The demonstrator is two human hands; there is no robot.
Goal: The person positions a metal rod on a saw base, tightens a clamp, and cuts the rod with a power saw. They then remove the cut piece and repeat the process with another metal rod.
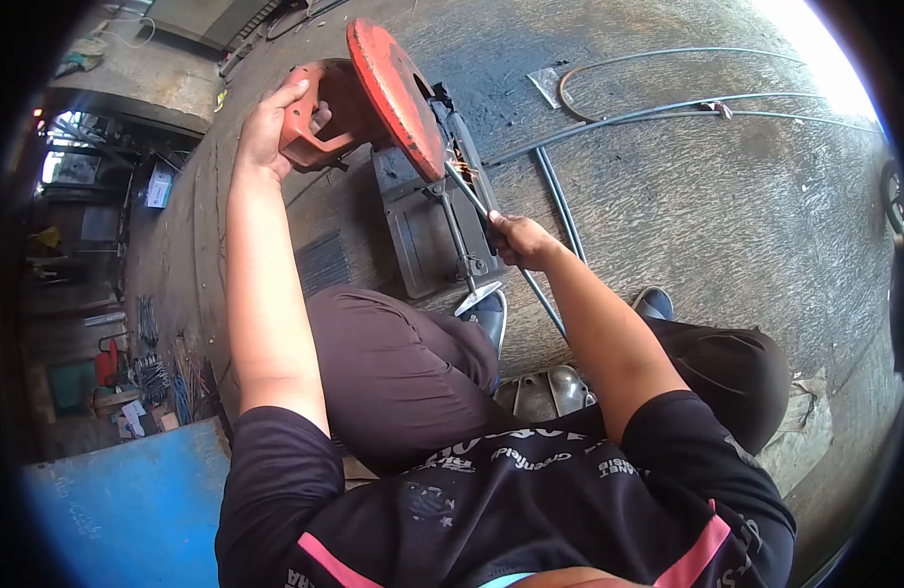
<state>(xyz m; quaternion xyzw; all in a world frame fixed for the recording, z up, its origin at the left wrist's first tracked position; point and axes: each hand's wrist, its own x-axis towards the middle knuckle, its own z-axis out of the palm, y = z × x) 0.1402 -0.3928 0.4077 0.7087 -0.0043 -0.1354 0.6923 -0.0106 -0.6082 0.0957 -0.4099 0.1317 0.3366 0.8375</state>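
Observation:
My left hand [265,132] is wrapped around the red handle [297,127] of a chop saw [398,98]. The saw's round red guard hides most of the blade. Small orange sparks [461,163] show beside the guard's lower edge. Lower right of the guard, my right hand [522,241] is closed around a thin grey metal rod [543,297], whose far end runs in under the guard. Close to that hand is the saw's clamp screw [456,230], with a pale metal handle at its near end. The dark saw base [413,240] stands on the floor.
Long thin rods or tubes [658,115], one bent in a loop, lie across the floor at upper right. Two shorter rods [560,201] lie right of the saw. My shoe [488,318] is close to the base. A blue panel [138,500] is at lower left.

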